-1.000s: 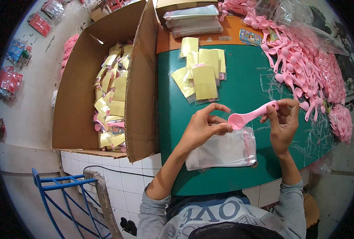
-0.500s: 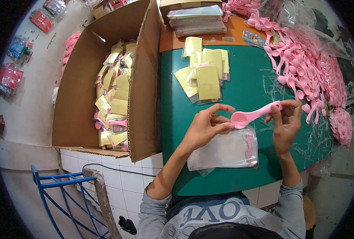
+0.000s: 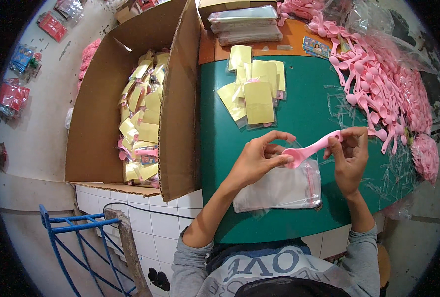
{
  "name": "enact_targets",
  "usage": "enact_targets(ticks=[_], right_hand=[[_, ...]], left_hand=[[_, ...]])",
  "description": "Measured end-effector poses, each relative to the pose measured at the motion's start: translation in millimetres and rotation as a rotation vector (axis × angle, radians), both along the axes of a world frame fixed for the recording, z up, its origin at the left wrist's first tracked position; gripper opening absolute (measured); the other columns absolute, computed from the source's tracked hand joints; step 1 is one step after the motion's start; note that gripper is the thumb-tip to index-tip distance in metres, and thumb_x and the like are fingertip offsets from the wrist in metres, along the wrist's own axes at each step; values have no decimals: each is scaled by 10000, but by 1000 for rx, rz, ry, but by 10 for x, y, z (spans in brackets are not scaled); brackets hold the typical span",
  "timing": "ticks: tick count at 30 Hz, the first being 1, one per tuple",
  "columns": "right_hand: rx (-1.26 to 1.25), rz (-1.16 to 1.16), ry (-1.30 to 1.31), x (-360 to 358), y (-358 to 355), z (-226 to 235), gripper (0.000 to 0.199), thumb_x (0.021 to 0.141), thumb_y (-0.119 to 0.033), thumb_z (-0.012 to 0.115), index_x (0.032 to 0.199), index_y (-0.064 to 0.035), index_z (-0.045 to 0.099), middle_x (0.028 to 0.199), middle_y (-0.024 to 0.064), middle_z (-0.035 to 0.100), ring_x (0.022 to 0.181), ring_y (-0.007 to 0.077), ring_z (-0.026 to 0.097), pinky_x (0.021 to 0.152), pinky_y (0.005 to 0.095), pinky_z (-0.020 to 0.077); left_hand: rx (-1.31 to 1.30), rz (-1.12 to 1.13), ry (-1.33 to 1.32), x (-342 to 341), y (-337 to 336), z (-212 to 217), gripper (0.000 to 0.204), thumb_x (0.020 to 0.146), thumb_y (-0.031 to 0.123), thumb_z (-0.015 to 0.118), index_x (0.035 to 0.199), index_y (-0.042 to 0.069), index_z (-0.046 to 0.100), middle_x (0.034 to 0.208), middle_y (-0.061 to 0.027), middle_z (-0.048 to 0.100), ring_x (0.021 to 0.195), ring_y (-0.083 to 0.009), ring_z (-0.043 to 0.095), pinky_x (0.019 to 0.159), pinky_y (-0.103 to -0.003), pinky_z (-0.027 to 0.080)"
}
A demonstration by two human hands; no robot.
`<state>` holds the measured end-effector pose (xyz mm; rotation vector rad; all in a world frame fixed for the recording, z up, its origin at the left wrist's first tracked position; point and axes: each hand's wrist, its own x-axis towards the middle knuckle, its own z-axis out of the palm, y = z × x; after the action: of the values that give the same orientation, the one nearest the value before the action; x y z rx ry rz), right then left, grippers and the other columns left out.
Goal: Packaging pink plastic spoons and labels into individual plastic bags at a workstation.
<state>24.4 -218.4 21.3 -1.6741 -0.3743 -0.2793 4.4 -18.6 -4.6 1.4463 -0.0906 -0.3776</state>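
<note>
My right hand [image 3: 349, 157] pinches the handle end of a pink plastic spoon [image 3: 311, 149], held level above the green table [image 3: 306, 116]. My left hand [image 3: 259, 158] is at the spoon's bowl end, its fingers gripping a thin clear plastic bag around the bowl. Just below both hands lies a stack of clear plastic bags [image 3: 282, 190] with a red strip along one edge. A big heap of loose pink spoons [image 3: 388, 79] covers the table's right side.
Several packets with yellow cards [image 3: 254, 91] lie on the table's far middle. A large open cardboard box [image 3: 141, 99] at the left holds many such packets. A stack of clear sleeves [image 3: 244, 22] sits at the back. A blue metal frame [image 3: 76, 242] stands at the lower left.
Both hands and the spoon have shifted slightly right. The spoon's bowl has gone a little deeper into the clear bag at my left fingers.
</note>
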Motion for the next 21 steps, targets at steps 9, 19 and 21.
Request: enact_targets(ticks=[9, 19, 21], right_hand=[[56, -58, -48, 57, -53, 73, 188, 835, -3, 566, 924, -28, 403, 776, 68, 534, 598, 96, 535, 518, 208, 454], [55, -40, -45, 31, -35, 52, 201, 835, -14, 574, 930, -31, 398, 794, 68, 529, 608, 97, 532, 527, 209, 457], [63, -27, -24, 25, -37, 35, 204, 830, -13, 580, 928, -29, 401, 790, 64, 530, 608, 95, 534, 523, 204, 454]], left_hand=[[-4, -23, 0, 0, 15, 51, 369, 792, 58, 634, 1129, 3, 493, 871, -117, 653, 820, -132, 620, 746, -259, 504], [-62, -1, 53, -12, 9, 77, 357, 787, 47, 638, 1116, 4, 505, 826, -108, 656, 781, -126, 627, 721, -252, 511], [-32, -5, 47, -5, 5, 74, 359, 784, 48, 642, 1114, 6, 508, 834, -108, 657, 788, -124, 624, 727, -251, 506]])
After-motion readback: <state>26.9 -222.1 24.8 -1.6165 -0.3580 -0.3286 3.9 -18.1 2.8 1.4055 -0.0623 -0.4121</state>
